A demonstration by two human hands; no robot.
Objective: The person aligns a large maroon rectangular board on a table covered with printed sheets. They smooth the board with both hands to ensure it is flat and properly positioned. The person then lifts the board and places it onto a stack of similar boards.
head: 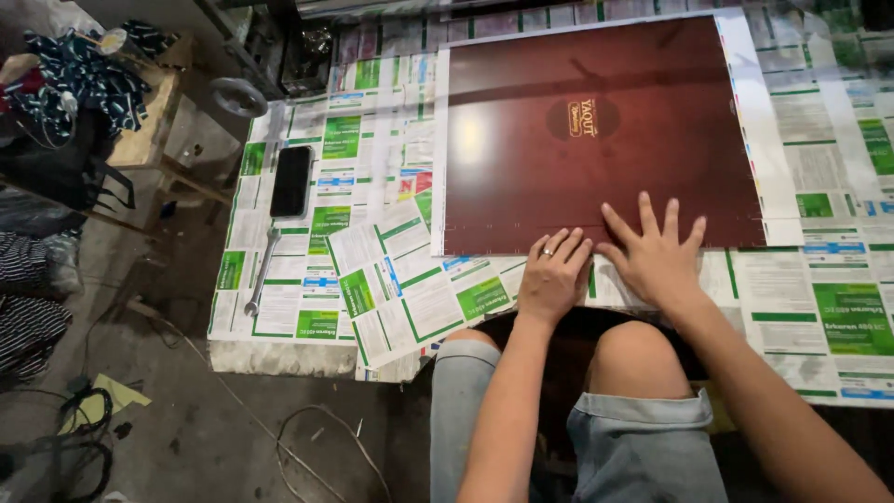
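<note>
Head view shows us the low table, its whole top papered with green-and-white printed sheets, as the largest thing before us. On it lies the dark red glossy board, flat, with a white margin round it and a small oval emblem near its middle; its near edge runs just in front of our hands. Our right hand lies open, fingers spread wide, palm down, the fingertips on the board's near edge and the heel on the printed paper; it grips nothing. Our left hand rests just beside it, touching it, fingers together and slightly curled with a ring on one, pressing flat across the same edge and holding nothing. Below them our bare knees and denim shorts sit close against the table's near side. Off to the left, well apart from the board, a wooden stool carries a heap of patterned cloth. On the table's left part a black phone lies face up, and near it a metal wrench. Loose cables trail over the concrete floor.
</note>
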